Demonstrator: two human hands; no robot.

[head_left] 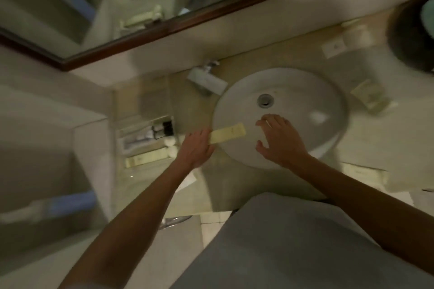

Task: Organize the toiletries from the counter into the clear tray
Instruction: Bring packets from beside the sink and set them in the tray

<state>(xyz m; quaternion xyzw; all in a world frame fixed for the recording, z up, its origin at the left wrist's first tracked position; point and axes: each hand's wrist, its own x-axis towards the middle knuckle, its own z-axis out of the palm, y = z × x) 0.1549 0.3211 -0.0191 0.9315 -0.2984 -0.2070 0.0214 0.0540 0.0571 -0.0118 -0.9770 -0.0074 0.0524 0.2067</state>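
The left hand point(197, 148) grips one end of a long, flat, pale yellow packet point(227, 133), fingers closed round it; the packet juts out to the right over the left rim of the round white ceramic basin point(328, 91), held clear of the counter; the right hand point(280, 139) hovers over the bowl just right of the packet's free end, fingers spread and slightly curled, holding nothing and not touching the packet.

Just left of the left hand sits the clear plastic tray point(122, 132) on the beige stone counter point(366, 73); inside it lie small bottles with dark caps point(163, 129), a slim tube-like item beside them, and what seem to be two small white round pieces point(171, 145) at its right end, though motion blur makes these hard to name; a second pale yellow packet point(146, 159) lies along the tray's near edge, and whether it is inside the tray or just beside it cannot be told.

In the basin, the metal drain point(265, 100) lies beyond the right hand; a chrome tap point(206, 78) stands at the basin's upper left; to the right of the basin, well apart from the hands, a pale sachet point(368, 96) lies on the counter, and further back a small white card point(333, 47) and a white roll point(358, 36); a wood-framed mirror point(211, 16) runs along the wall behind.
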